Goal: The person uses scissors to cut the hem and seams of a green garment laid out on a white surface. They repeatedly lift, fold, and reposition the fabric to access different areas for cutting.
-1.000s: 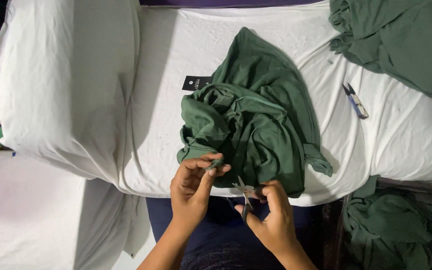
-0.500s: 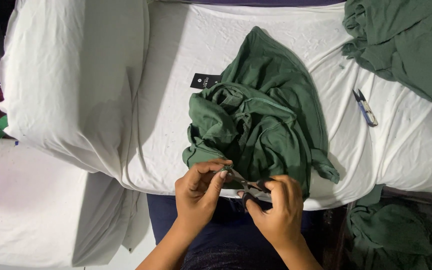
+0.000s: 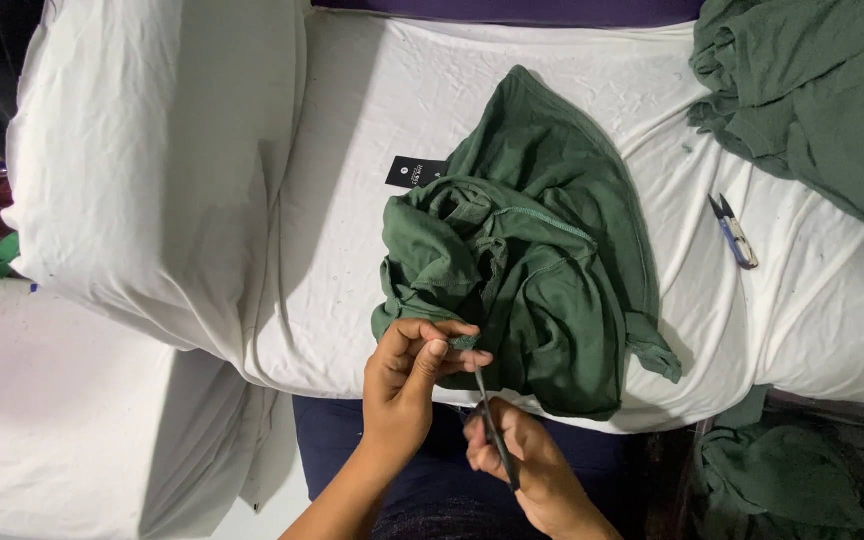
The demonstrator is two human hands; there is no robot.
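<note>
a fold of green cloth is pinched and a thin tool is gripped at the near edge.

nearest, the right hand is closed around a slim dark tool, tip aimed up at the cloth. just above, the left hand is shut on a small fold of the green garment, which is heaped on the white-sheeted bed. further right, small snips are seen lying apart; a green cloth pile is spotted at the far corner.
</note>
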